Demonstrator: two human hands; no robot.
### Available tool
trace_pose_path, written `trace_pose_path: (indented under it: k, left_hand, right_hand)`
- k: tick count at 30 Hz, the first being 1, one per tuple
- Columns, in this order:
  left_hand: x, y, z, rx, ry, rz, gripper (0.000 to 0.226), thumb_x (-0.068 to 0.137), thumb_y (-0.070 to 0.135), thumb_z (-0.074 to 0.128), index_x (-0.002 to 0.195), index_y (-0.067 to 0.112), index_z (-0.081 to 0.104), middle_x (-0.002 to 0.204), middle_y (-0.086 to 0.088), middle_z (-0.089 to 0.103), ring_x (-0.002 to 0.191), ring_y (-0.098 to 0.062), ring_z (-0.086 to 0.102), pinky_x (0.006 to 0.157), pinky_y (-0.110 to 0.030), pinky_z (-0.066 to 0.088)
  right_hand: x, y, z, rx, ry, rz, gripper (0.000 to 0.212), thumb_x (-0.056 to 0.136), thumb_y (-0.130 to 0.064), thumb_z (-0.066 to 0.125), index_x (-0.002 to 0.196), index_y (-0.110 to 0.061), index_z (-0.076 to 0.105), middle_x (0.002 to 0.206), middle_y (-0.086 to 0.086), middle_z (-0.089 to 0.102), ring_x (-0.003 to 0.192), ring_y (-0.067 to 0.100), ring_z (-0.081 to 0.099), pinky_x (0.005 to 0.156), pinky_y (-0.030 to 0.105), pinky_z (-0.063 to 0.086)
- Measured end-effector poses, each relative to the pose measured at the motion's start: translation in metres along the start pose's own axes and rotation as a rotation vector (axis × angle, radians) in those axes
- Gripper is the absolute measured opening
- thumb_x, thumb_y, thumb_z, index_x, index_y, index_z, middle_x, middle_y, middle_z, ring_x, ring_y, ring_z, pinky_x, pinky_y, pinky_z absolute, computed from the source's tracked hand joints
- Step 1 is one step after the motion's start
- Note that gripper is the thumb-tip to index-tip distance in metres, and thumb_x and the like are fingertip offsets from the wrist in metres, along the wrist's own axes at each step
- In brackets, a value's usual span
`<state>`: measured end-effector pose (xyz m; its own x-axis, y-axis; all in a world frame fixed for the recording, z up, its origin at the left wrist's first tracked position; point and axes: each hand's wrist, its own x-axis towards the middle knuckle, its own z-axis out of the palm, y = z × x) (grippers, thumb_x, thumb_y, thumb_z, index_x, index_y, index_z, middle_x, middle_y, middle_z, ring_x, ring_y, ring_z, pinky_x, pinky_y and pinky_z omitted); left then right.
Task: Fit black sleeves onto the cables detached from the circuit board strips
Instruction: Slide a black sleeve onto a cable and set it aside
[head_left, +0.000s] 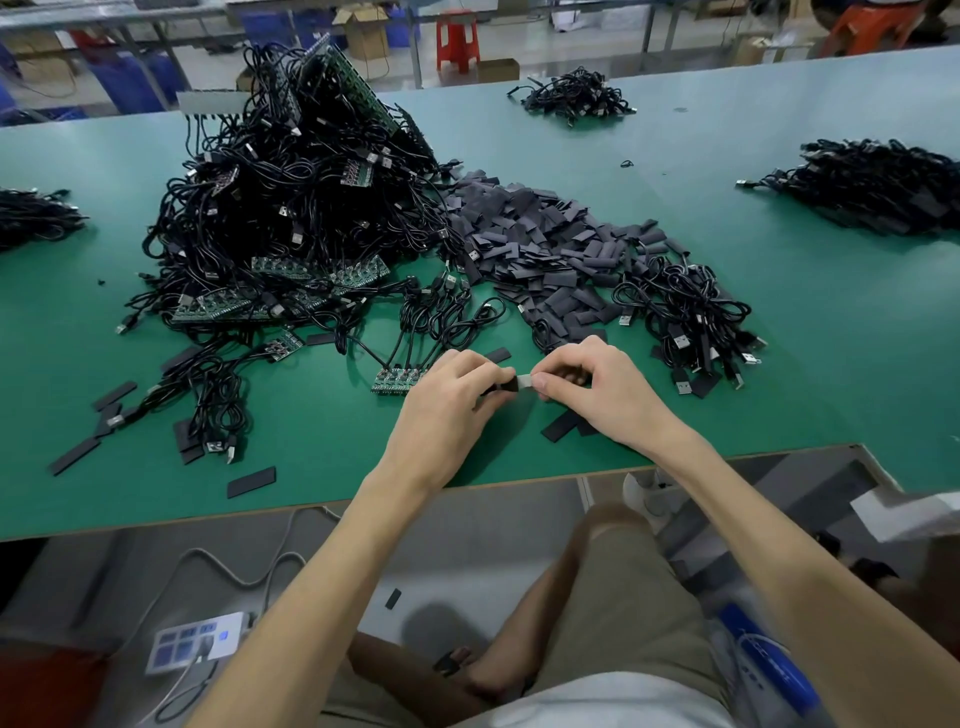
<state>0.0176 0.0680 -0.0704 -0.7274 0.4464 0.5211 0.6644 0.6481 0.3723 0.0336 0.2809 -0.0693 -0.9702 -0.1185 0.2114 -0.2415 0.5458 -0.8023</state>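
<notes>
Seated at a green table (779, 322) bearing a tall heap of cables and circuit board strips (291, 208), with a pile of black sleeves (545, 239) just right of it. Near the front edge, pinching one black sleeve (507, 386) in the curled fingers of the left hand (447, 400), beside a short board strip (396, 380). Gripping a cable's metal plug (524, 381) in the curled right hand (597, 389), plug end touching the sleeve.

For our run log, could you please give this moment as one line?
left hand: grips black cable end | right hand: pinches its silver tip | board strip: beside left hand
</notes>
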Motion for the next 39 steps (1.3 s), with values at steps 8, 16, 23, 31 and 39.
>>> trace_pose_path:
  k: [8,16,23,31,39]
  left_hand:
    - [-0.0004,-0.0022,0.003,-0.033,-0.001,0.064,0.017,0.09,0.016,0.077,0.104,0.008,0.076,0.099,-0.003,0.07,0.094,-0.025,0.063,0.082,-0.034,0.052]
    - [-0.0012,-0.0055,0.0081,0.0,0.034,0.12,0.014,0.093,0.016,0.074,0.103,0.006,0.076,0.096,-0.004,0.069,0.086,-0.027,0.061,0.079,-0.037,0.053]
    - [0.0001,-0.0065,0.0097,-0.006,0.029,0.14,0.013,0.094,0.014,0.072,0.102,0.004,0.075,0.096,-0.006,0.068,0.086,-0.029,0.061,0.08,-0.041,0.053]
    - [0.0007,-0.0055,0.01,-0.037,0.018,0.141,0.015,0.09,0.014,0.076,0.101,0.004,0.077,0.096,-0.007,0.072,0.087,-0.031,0.065,0.083,-0.043,0.054]
    - [0.0,-0.0031,0.0084,-0.016,0.005,0.101,0.019,0.089,0.017,0.076,0.104,0.005,0.077,0.096,-0.006,0.073,0.089,-0.03,0.066,0.085,-0.043,0.053]
  right_hand:
    - [0.0013,0.0035,-0.0006,0.032,-0.04,-0.047,0.008,0.094,-0.029,0.074,0.087,-0.028,0.078,0.076,-0.013,0.076,0.079,0.003,0.054,0.07,0.018,0.038]
    - [0.0027,0.0078,0.0009,0.031,-0.055,-0.046,0.01,0.095,-0.028,0.073,0.088,-0.025,0.079,0.073,-0.016,0.074,0.078,0.008,0.052,0.071,0.025,0.038]
    - [0.0041,0.0075,-0.0015,0.053,-0.06,-0.048,0.012,0.095,-0.027,0.073,0.086,-0.023,0.079,0.073,-0.015,0.075,0.074,0.004,0.052,0.073,0.02,0.036]
    - [0.0041,0.009,-0.0004,0.046,-0.077,-0.051,0.011,0.093,-0.027,0.075,0.084,-0.028,0.079,0.074,-0.017,0.075,0.081,0.013,0.052,0.074,0.028,0.039]
    - [0.0045,0.0098,0.0017,0.045,-0.062,-0.063,0.005,0.09,-0.029,0.078,0.085,-0.031,0.079,0.075,-0.017,0.075,0.081,0.011,0.055,0.075,0.027,0.042]
